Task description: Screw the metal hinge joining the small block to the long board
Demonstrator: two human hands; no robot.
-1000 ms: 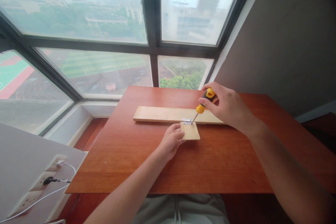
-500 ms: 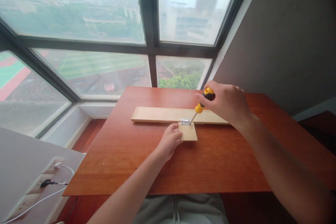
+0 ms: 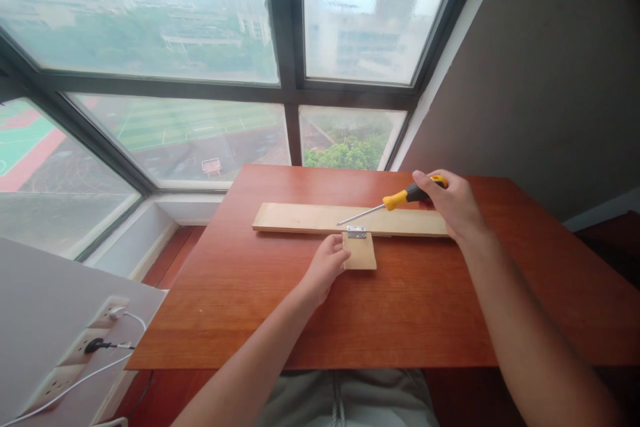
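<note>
My left hand (image 3: 327, 265) pinches the left edge of a small, square wooden piece (image 3: 360, 253). A silver metal hinge (image 3: 357, 232) lies across the far edge of that piece, where it meets a long, pale wooden board (image 3: 300, 217). My right hand (image 3: 453, 203) is wrapped round the yellow and black handle of a screwdriver (image 3: 397, 199). The screwdriver slants down to the left over the board. Its tip is just beyond the hinge and seems apart from it; contact with the board I cannot tell.
The reddish-brown table (image 3: 240, 300) carries the board and extends to both sides of my arms. Windows (image 3: 345, 137) stand behind its far edge, and a grey wall (image 3: 540, 80) rises at the right. Power sockets (image 3: 87, 347) with plugged cables are at the lower left.
My right hand has moved right and tilted the screwdriver flatter. Its tip has left the hinge's right side and now points left beyond it. The left hand keeps its hold.
</note>
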